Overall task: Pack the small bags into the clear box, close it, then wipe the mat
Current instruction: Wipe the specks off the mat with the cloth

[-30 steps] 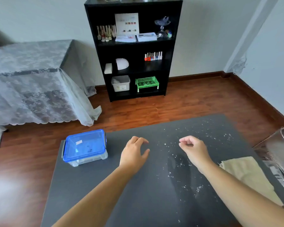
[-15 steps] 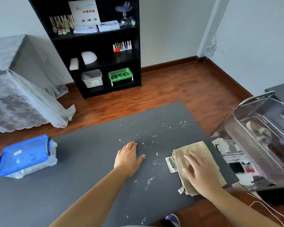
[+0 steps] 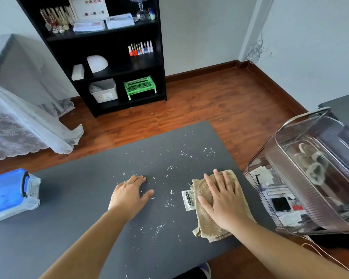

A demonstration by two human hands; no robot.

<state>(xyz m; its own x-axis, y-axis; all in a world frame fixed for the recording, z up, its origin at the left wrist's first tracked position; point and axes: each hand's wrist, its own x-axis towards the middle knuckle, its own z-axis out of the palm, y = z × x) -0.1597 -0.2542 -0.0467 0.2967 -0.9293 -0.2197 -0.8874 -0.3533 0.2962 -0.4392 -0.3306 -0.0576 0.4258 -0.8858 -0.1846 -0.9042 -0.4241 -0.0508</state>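
Right hand (image 3: 223,200) was flat, fingers spread, pressing on the tan cloth (image 3: 208,224) at lower right of the frame; not gripping it. Left hand (image 3: 129,196) was empty, palm down on the dark mat (image 3: 79,208) at centre.

Risks as I read them: a flat palm could slip over the cloth and bunch it instead of dragging it. A sweep toward the mat's near or right edge would push the white crumbs (image 3: 165,204) onto the floor. The cloth's white tag (image 3: 188,199) could fold under.

Clear box (image 3: 10,196) sat at far left, blue lid on, latch looked shut, partly cut off by the frame. Crumbs were scattered mid-mat, up toward the far right corner. Cloth was folded, rumpled, sitting near the mat's right edge.
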